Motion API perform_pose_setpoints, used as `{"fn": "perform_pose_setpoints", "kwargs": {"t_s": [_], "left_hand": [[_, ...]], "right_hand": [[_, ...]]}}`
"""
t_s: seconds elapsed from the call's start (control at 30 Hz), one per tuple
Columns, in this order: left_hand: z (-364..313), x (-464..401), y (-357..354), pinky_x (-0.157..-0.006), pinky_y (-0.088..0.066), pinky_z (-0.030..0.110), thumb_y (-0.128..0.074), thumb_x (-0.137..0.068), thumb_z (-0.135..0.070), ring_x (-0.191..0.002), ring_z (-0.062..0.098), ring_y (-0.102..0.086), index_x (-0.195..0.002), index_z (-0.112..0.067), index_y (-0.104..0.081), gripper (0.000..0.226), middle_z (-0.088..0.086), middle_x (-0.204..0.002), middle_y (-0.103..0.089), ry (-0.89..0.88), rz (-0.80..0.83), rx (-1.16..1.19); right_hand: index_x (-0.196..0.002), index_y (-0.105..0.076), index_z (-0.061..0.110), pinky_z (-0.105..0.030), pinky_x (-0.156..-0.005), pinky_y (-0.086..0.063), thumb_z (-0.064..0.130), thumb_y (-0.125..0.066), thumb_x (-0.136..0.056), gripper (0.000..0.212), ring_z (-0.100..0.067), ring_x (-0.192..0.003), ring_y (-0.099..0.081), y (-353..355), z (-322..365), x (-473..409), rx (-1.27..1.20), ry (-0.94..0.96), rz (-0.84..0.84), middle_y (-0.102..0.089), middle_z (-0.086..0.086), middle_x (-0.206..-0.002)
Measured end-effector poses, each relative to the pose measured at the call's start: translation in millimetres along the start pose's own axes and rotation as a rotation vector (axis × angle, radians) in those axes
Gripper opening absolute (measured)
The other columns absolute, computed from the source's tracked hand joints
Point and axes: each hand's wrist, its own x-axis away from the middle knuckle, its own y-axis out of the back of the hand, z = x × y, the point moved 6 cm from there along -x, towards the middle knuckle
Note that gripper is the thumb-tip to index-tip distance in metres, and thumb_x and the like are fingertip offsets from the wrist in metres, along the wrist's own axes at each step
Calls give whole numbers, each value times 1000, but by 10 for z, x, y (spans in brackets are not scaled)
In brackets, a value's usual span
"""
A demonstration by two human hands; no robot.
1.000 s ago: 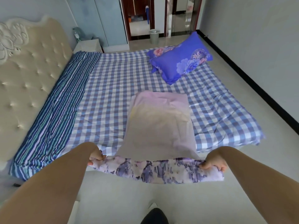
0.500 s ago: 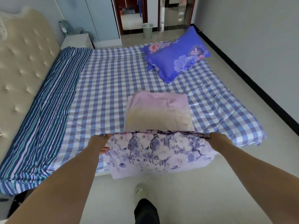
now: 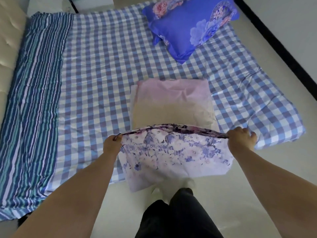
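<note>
A pale pink and cream pillow [image 3: 172,103] lies on the checked bed sheet [image 3: 106,79] near the bed's front edge. Over its near end I hold a floral purple-and-white pillowcase [image 3: 173,155], its opening stretched wide. My left hand [image 3: 112,143] pinches the left corner of the opening, and my right hand [image 3: 241,137] grips the right corner. The case hangs down past the mattress edge toward the floor. The pillow's near end is hidden behind the case's rim.
A blue floral pillow [image 3: 190,23] lies at the far right of the bed. A blue striped cloth [image 3: 32,103] covers the bed's left side, next to a cream tufted headboard [image 3: 8,45]. My legs and feet [image 3: 178,215] stand on the pale floor below.
Both hands have lifted the pillowcase opening up from below the mattress edge and forward onto the pillow's near end. The view has tilted downward and closer to the bed.
</note>
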Motion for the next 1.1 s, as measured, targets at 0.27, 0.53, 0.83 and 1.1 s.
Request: {"fn": "perform_pose_setpoints", "kwargs": {"t_s": [0.27,0.53,0.83,1.1], "left_hand": [[-160,-613,-349,-55,-38,30,-38,-101,-25,-58,30,-46,-113,7,-56,39,16,-69,-53,226,-169,6],[-494,-1232,-832,-71,-43,37,-37,-101,-26,-79,32,-54,-115,2,-60,39,24,-100,-63,397,-227,-83],[-485,-2121,-1296,-87,-46,45,-34,-103,-28,-101,41,-56,-123,5,-48,42,27,-119,-58,461,-50,-324],[-692,-3164,-1866,-109,-33,48,-56,-91,-45,-136,34,-34,-149,-14,-23,74,11,-151,-33,75,165,-428]], "right_hand": [[-114,-59,33,-44,-111,-21,11,-49,-87,36,-23,-117,-46,-70,345,-1001,64,262,-83,-59,4,-112],[-115,-56,28,-44,-106,-24,9,-44,-88,35,-21,-117,-46,-198,733,-2034,142,371,124,-57,3,-111],[-122,-50,19,-41,-101,-33,12,-45,-89,35,-23,-114,-49,-517,1394,-2788,142,313,280,-51,-5,-118],[-133,-45,15,-41,-99,-41,18,-53,-92,42,-30,-118,-48,-181,3069,-3512,-327,542,117,-46,-12,-132]]}}
